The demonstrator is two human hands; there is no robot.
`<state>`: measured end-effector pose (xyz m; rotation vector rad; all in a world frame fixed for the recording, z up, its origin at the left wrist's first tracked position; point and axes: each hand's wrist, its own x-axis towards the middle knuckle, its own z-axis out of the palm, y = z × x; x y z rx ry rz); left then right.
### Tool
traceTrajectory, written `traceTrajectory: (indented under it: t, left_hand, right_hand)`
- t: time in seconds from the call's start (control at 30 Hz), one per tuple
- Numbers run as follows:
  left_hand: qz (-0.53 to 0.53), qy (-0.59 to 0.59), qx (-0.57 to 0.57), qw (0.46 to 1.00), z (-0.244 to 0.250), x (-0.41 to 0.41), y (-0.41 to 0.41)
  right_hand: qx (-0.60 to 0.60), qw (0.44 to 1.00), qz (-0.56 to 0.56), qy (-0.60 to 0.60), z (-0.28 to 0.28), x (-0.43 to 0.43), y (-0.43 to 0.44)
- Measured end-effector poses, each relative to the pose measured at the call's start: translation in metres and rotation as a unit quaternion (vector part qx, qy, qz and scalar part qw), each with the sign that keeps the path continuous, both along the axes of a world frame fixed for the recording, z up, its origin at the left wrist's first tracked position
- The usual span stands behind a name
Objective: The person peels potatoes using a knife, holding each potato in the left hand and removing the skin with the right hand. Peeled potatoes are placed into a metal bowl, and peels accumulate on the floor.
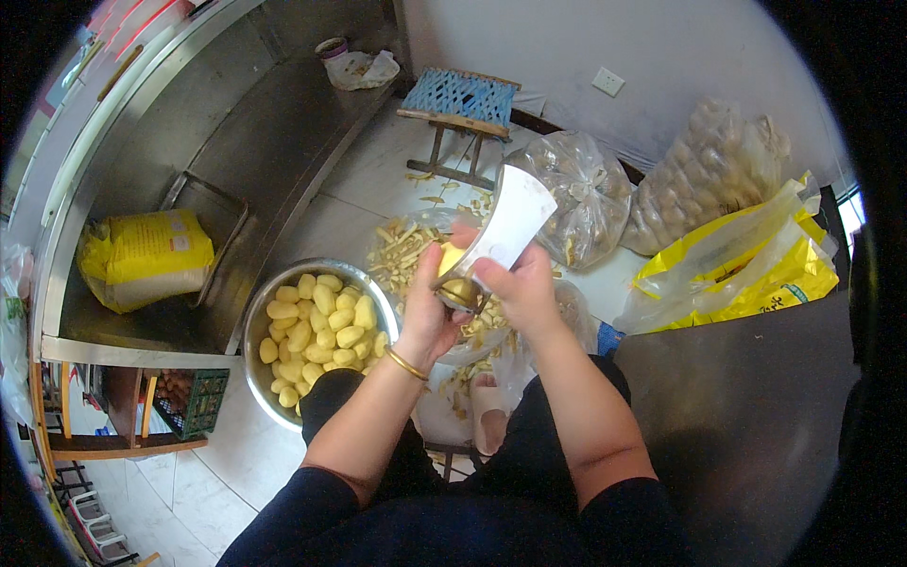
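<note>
My left hand (430, 308), with a gold bangle at the wrist, holds a yellow peeled potato (451, 257). In my right hand (521, 283) is a peeler with a wide white handle (511, 212); its metal head lies against the potato area, between both hands. Below them, potato peels (402, 256) are heaped in and around a clear plastic bag on the floor. To the left of my left hand stands a round metal basin (254, 347) full of peeled potatoes (322, 326).
A blue woven stool (460, 98) stands ahead by the wall. Tied clear bags (577, 191), a bag of unpeeled potatoes (701, 173) and a yellow plastic sack (737, 262) lie at the right. A metal shelf (283, 135) at the left holds a yellow bag (152, 251).
</note>
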<state>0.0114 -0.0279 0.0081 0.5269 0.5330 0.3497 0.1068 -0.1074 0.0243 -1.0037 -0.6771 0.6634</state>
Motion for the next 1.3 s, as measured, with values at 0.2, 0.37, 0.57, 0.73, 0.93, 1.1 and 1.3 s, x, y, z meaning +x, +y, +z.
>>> traceTrajectory:
  t: [0.2, 0.37, 0.57, 0.73, 0.93, 1.1, 1.3]
  left_hand:
    - [-0.083, -0.098, 0.004, 0.992, -0.005, -0.006, 0.007]
    - [-0.083, -0.050, -0.044, 0.994, -0.002, -0.007, 0.010]
    - [-0.180, -0.138, -0.116, 0.967, -0.015, -0.008, 0.012]
    - [-0.192, -0.080, -0.027, 0.978, -0.002, -0.011, 0.005]
    - [-0.135, -0.060, -0.046, 0.988, -0.006, -0.007, 0.003]
    - [-0.153, -0.044, -0.077, 0.984, 0.000, -0.004, 0.002]
    - [-0.230, -0.160, -0.071, 0.957, -0.010, -0.013, 0.004]
  right_hand:
    - [-0.041, 0.973, -0.227, 0.011, -0.009, 0.058, 0.003]
    - [0.031, 0.999, -0.034, 0.028, 0.005, 0.016, -0.005]
    - [0.022, 0.997, -0.037, 0.065, 0.000, 0.022, 0.003]
    - [-0.008, 0.968, -0.248, 0.020, -0.001, 0.059, -0.006]
    - [0.023, 0.999, 0.007, -0.029, 0.009, 0.010, -0.011]
    - [-0.032, 0.999, 0.007, -0.022, 0.009, 0.011, -0.011]
    - [-0.011, 0.960, -0.281, 0.014, -0.002, 0.067, -0.009]
